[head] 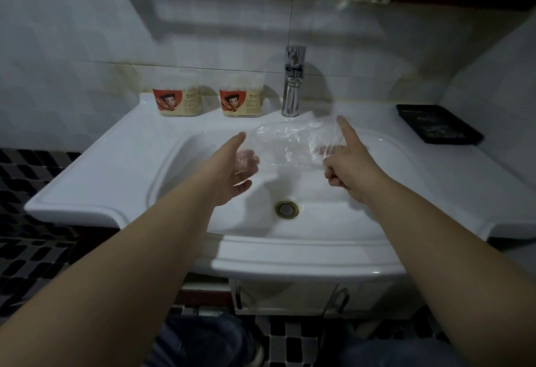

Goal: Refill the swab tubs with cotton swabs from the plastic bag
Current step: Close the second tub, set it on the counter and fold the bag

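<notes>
Clear plastic bag (pixel 287 146) is held over the sink (pixel 116 163) basin. Left hand (pixel 235 172) grips its 9 o'clock edge, fingers behind the film. Right hand (pixel 348 166) pinches the 3 o'clock edge, index finger straight. Left swab tub (pixel 177 100) and right swab tub (pixel 242 101) stand on the ledge at 11 o'clock, beside the faucet (pixel 293 82).

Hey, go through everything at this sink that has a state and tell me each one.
Clear plastic bag: stretched over the basin, looks empty.
Left hand: holds the bag's left edge.
Right hand: pinches its right edge, forefinger straight.
Left labelled clear swab tub: upright, packed with swabs.
Right labelled clear swab tub: likewise.
Chrome faucet: off.
Black tray: flat on counter.
</notes>
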A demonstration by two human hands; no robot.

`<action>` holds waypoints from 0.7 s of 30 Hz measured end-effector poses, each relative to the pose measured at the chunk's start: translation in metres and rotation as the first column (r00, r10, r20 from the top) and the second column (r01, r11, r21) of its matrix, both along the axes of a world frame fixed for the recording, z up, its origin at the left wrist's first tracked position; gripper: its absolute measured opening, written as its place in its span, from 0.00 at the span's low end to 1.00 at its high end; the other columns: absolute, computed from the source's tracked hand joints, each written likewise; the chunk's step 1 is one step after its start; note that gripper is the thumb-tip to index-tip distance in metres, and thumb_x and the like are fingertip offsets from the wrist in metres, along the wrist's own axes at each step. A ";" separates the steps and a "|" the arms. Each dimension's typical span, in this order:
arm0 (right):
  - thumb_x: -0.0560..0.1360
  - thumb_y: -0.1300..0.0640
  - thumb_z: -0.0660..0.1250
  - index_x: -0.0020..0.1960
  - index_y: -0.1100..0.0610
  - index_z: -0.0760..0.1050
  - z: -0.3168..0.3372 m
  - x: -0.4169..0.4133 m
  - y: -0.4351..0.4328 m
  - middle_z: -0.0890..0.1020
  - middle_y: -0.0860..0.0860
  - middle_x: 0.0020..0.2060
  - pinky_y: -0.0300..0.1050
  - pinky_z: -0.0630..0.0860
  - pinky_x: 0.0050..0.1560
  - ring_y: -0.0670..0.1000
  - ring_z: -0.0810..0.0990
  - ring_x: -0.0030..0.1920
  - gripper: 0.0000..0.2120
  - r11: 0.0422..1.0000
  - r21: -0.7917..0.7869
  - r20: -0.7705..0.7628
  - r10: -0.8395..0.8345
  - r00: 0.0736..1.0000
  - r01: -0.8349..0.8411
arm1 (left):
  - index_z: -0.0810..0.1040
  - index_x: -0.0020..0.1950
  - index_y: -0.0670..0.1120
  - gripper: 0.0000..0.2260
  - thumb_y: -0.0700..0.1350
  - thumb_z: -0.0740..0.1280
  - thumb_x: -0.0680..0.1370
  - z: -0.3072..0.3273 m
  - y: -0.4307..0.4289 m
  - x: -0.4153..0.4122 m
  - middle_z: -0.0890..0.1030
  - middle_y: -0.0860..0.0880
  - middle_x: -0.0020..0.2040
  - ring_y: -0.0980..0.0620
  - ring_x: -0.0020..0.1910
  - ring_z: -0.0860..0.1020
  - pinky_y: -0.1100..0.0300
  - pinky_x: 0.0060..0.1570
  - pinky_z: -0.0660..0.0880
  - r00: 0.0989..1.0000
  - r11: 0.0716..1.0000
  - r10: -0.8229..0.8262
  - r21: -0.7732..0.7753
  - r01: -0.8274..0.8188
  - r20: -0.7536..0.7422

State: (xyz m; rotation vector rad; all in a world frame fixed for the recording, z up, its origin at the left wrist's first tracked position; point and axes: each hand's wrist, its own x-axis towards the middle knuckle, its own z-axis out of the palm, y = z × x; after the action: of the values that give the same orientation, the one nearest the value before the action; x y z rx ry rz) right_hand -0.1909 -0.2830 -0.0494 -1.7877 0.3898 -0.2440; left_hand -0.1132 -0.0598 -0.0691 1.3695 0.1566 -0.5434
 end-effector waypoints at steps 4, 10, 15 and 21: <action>0.72 0.79 0.56 0.80 0.35 0.54 0.004 -0.006 -0.004 0.83 0.53 0.55 0.40 0.66 0.24 0.47 0.70 0.23 0.50 0.991 -0.075 0.067 0.118 0.991 -0.113 | 0.82 0.53 0.43 0.21 0.62 0.67 0.79 0.001 0.002 -0.001 0.83 0.49 0.42 0.53 0.39 0.80 0.58 0.42 0.76 0.998 0.999 -0.033 -0.014 0.033 -0.046; 0.74 0.77 0.61 0.82 0.45 0.52 -0.004 -0.001 -0.003 0.86 0.54 0.51 0.43 0.71 0.29 0.51 0.80 0.29 0.45 0.988 -0.064 -0.032 0.141 0.989 -0.143 | 0.79 0.47 0.50 0.04 0.49 0.70 0.79 0.000 -0.002 0.002 0.81 0.55 0.39 0.59 0.37 0.80 0.63 0.46 0.77 0.980 0.980 0.199 -0.002 -0.199 -0.023; 0.75 0.60 0.75 0.77 0.51 0.63 -0.006 0.003 -0.008 0.85 0.54 0.53 0.48 0.79 0.44 0.51 0.85 0.50 0.35 0.997 -0.019 -0.110 0.066 0.992 -0.069 | 0.79 0.57 0.47 0.04 0.44 0.66 0.83 0.004 -0.003 0.001 0.82 0.50 0.50 0.54 0.51 0.81 0.60 0.45 0.77 0.966 0.971 0.238 -0.043 -0.235 0.100; 0.84 0.50 0.61 0.53 0.58 0.78 -0.004 0.001 -0.005 0.82 0.55 0.39 0.41 0.75 0.29 0.50 0.79 0.28 0.13 0.999 -0.048 -0.064 -0.028 0.998 0.025 | 0.81 0.53 0.50 0.14 0.59 0.65 0.81 0.008 -0.008 -0.011 0.83 0.50 0.53 0.53 0.50 0.82 0.56 0.48 0.78 0.951 0.982 0.025 0.169 -0.081 0.309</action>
State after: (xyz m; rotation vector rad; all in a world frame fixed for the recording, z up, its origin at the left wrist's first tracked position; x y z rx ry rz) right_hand -0.1901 -0.2879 -0.0537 -1.8407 0.4573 -0.2162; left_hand -0.1243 -0.0674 -0.0615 1.6039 -0.0104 -0.2697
